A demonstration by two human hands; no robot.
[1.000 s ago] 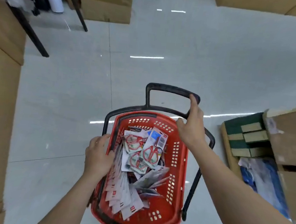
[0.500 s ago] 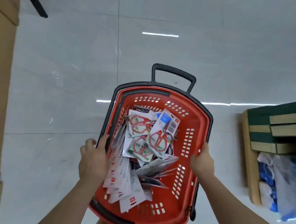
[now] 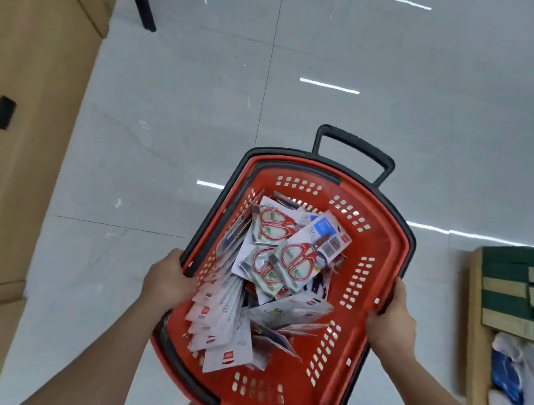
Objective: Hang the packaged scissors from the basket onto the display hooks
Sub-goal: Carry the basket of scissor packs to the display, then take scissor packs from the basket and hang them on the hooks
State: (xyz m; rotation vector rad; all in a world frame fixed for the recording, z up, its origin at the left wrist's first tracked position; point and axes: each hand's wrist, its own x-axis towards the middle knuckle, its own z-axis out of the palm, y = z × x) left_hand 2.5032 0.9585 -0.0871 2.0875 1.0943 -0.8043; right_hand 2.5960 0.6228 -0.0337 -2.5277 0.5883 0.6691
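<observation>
Fingers [image 3: 178, 260] of left hand [image 3: 167, 282] and right hand [image 3: 391, 321] curl over opposite rims of red basket [image 3: 387, 234], packaged scissors [image 3: 299, 258] heaped loose inside; probable hazard: tilting mid-carry would spill slick packets out.

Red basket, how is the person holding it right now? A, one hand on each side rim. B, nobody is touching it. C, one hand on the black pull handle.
A: the left hand holds the left rim of the red basket and the right hand holds the right rim, while nothing touches the black pull handle.
</observation>
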